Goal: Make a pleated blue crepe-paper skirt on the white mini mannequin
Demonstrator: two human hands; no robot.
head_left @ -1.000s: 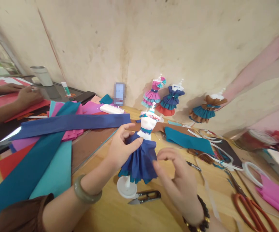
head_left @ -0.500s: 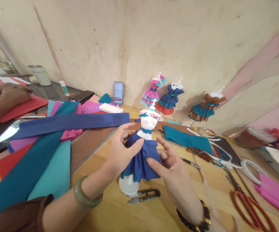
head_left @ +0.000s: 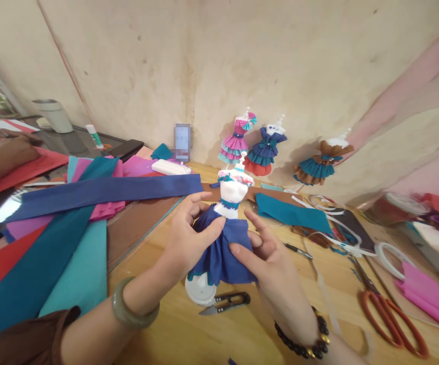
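Observation:
A small white mannequin point(head_left: 231, 190) on a round white base point(head_left: 198, 291) stands on the wooden table and wears a dark blue pleated paper skirt point(head_left: 221, 251). My left hand point(head_left: 188, 238) pinches the skirt's left side near the waist, thumb on the front. My right hand point(head_left: 270, 256) lies against the skirt's right side with fingers stretched out and pressing on the paper. A small black thread snip point(head_left: 225, 302) lies just in front of the base.
Long paper strips in blue point(head_left: 101, 188), teal point(head_left: 52, 263), pink and red cover the left. Three dressed mannequins point(head_left: 267, 149) stand by the wall. Red-handled scissors point(head_left: 389, 312) and tape rolls point(head_left: 389, 258) lie at right. Another person's hand point(head_left: 8, 152) works on red paper at far left.
My right hand moved in from the right and now presses on the skirt's right side. My left hand kept its pinch. The view shifted slightly.

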